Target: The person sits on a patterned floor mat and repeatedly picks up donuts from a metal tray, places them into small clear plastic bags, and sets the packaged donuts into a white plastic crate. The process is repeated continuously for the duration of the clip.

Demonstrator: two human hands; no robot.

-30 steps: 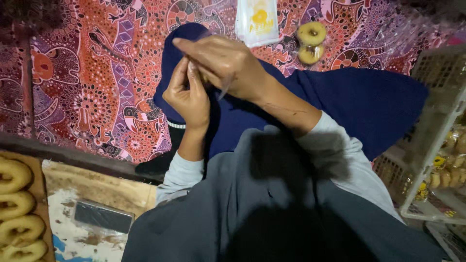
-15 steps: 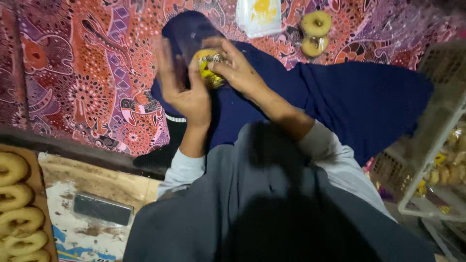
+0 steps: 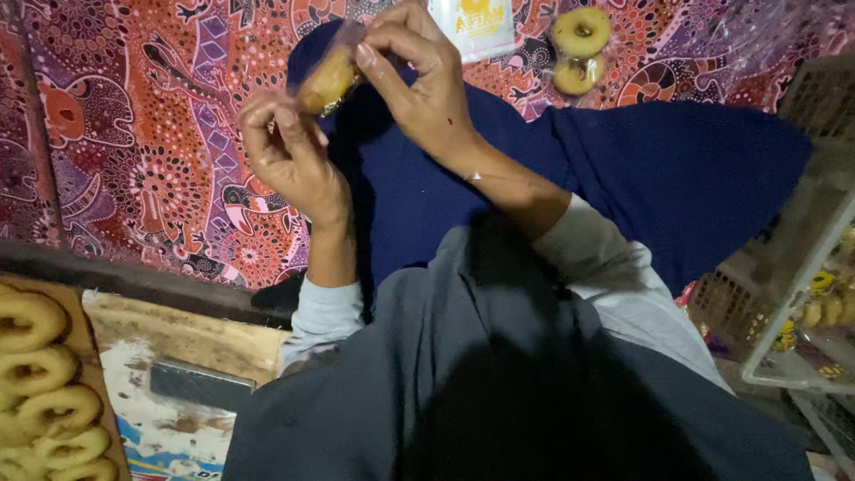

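Both of your hands were raised over the dark blue cloth (image 3: 499,169), which lay on the red patterned mat (image 3: 134,134): your right hand (image 3: 427,80) pinched the top of a clear plastic wrapper holding a yellow ring-shaped pastry (image 3: 328,80), while your left hand (image 3: 289,156) gripped what looked like the wrapper's lower edge, though blur made that hard to confirm. Beyond the cloth's far edge sat two bagged ring pastries (image 3: 579,49) and a white packet (image 3: 472,25).

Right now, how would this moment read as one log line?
left hand: pinching clear wrapper | right hand: gripping wrapped ring pastry | below: blue cloth
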